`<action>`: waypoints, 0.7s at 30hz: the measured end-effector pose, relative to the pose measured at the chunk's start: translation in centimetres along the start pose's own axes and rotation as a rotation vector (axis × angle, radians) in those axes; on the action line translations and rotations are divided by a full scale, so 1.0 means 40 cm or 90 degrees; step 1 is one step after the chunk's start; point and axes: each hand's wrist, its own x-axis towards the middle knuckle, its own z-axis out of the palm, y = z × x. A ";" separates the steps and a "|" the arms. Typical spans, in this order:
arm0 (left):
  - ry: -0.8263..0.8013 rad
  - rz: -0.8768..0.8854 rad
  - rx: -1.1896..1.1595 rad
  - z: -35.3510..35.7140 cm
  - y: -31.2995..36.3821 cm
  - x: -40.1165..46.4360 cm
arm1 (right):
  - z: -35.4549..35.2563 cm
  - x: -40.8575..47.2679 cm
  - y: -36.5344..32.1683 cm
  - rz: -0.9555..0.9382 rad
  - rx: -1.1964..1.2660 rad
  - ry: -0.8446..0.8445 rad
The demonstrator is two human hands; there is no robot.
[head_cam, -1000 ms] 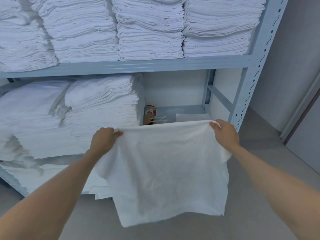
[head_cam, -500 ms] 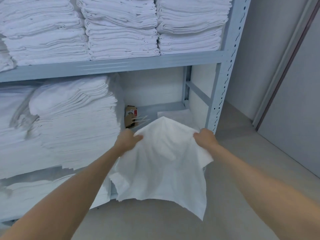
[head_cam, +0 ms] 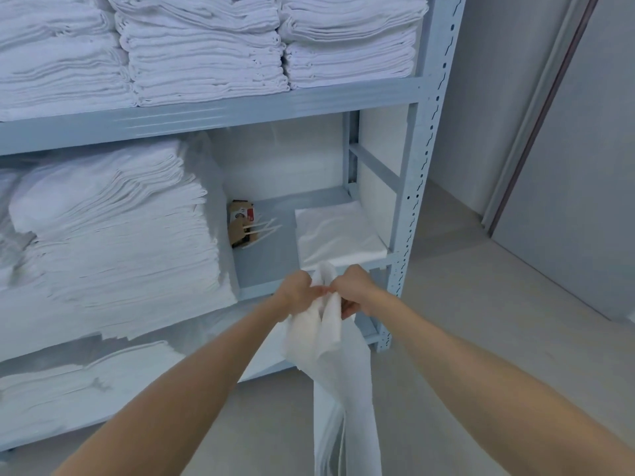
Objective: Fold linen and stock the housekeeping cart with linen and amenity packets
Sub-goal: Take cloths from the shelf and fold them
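A white linen cloth (head_cam: 338,365) hangs doubled over in front of me, its folds dropping past the bottom of the view. My left hand (head_cam: 298,293) and my right hand (head_cam: 354,290) are pressed together at its top corners, both pinching the cloth. They meet just in front of the middle shelf's front edge (head_cam: 261,288). A small folded white linen (head_cam: 335,235) lies on that shelf at the right, behind my hands.
A grey metal rack (head_cam: 414,187) holds tall stacks of folded white linen (head_cam: 113,228) on the middle shelf, more stacks (head_cam: 206,49) above, and some below. A small brown carton with wooden sticks (head_cam: 244,225) lies on the middle shelf. Bare floor and a door (head_cam: 584,166) lie right.
My hands came together from far apart, bringing the cloth's two top corners into contact and folding it in half. The view shifted right along the rack.
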 end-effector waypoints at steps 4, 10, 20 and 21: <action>0.026 -0.003 0.000 0.010 -0.001 0.002 | 0.005 -0.015 -0.005 0.027 0.027 -0.029; 0.091 0.001 0.019 0.021 0.028 -0.002 | 0.007 -0.034 -0.019 0.063 0.097 -0.054; -0.107 0.082 -0.018 0.002 0.064 -0.091 | 0.008 -0.032 -0.009 0.134 0.263 -0.023; -0.122 0.108 0.052 0.002 0.061 -0.091 | 0.017 -0.032 -0.008 0.139 0.270 -0.016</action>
